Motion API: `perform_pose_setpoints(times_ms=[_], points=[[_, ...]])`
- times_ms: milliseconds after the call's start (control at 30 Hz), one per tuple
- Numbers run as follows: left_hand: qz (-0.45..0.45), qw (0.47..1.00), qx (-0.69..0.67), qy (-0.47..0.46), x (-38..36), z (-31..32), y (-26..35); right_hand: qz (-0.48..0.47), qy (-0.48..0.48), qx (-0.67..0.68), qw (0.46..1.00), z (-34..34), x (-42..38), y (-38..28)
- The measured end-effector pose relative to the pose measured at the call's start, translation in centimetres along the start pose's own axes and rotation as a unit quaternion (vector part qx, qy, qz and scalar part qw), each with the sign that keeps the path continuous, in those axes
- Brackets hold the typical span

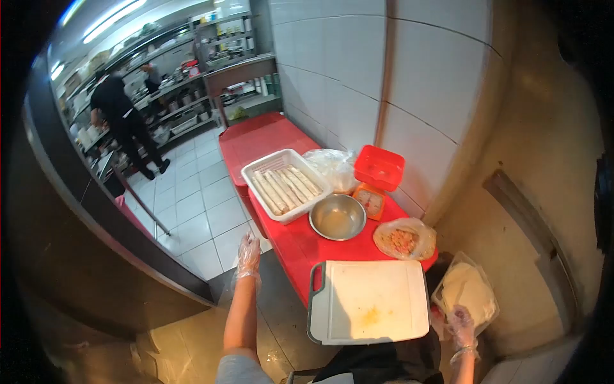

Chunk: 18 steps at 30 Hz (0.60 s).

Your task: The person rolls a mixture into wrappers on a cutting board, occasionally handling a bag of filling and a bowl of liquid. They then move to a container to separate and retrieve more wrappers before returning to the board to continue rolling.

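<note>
While a basket (272, 164) holds rolls (288, 187), a bag (426, 240) holds orange mixture (402, 241).

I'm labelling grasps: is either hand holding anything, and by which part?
The left hand holds nothing visible. The right hand is at the near edge of the pale stack; whether it grips any cannot be told.

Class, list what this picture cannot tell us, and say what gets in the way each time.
Head view throughout:
- Reading of the scale: too small.
- Contents of the plastic bag: crumpled, cloudy film.
- Whether the right hand grips any pale food: fingertips too unclear.
- Work of the nearer co-worker: blurred, body partly blocks it.
</note>
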<state>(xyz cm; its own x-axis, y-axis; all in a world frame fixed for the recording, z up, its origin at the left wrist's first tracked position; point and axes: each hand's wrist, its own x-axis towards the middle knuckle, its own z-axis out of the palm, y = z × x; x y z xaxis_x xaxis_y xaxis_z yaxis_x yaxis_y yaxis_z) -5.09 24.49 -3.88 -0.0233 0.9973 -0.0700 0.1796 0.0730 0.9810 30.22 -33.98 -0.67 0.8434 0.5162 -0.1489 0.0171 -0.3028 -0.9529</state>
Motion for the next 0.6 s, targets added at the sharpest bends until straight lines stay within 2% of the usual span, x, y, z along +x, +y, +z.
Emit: perform_pose_setpoints(times_ms=[100, 133, 167, 200, 233, 267, 300, 367, 467, 533, 600], points=[[-0.042, 0.992, -0.094, -0.073, -1.8, 0.9, 0.7, -0.005, 0.076, -0.114, 0.991, -5.4, -3.4, 3.5], [0.061, 0.987, -0.077, -0.127, -2.4, 1.4, 0.4, -0.021, 0.094, -0.185, 0.978, -6.2, -5.3, 2.0], [0.088, 0.977, -0.092, -0.172, -2.6, 2.0, 0.4, -0.030, 0.109, -0.258, 0.959, -6.8, -7.0, 0.4], [0.114, 0.963, -0.109, -0.217, -3.3, 2.6, 1.0, 0.000, 0.131, -0.279, 0.951, -7.4, -9.0, -1.0], [0.065, 0.957, -0.146, -0.242, -4.4, 3.3, 3.3, 0.021, 0.141, -0.211, 0.967, -9.5, -9.3, 2.3], [0.087, 0.958, -0.144, -0.234, -3.8, 4.6, 2.9, 0.046, 0.152, -0.265, 0.951, -10.8, -10.3, 2.2], [0.112, 0.959, -0.142, -0.219, -3.6, 6.0, 2.8, 0.062, 0.175, -0.254, 0.949, -11.2, -11.5, 1.2], [0.078, 0.958, -0.074, -0.267, -8.6, 7.0, 9.5, 0.059, 0.240, -0.219, 0.944, -11.9, -13.6, 0.2], [0.169, 0.942, -0.048, -0.286, -6.5, 10.6, 9.4, 0.052, 0.286, -0.206, 0.934, -13.7, -13.9, 3.2], [0.150, 0.936, -0.065, -0.313, -11.9, 12.5, 13.4, 0.046, 0.294, -0.198, 0.934, -14.8, -13.9, 6.3], [0.150, 0.928, -0.055, -0.336, -15.2, 14.9, 15.5, 0.076, 0.310, -0.092, 0.943, -15.3, -13.2, 9.3]])
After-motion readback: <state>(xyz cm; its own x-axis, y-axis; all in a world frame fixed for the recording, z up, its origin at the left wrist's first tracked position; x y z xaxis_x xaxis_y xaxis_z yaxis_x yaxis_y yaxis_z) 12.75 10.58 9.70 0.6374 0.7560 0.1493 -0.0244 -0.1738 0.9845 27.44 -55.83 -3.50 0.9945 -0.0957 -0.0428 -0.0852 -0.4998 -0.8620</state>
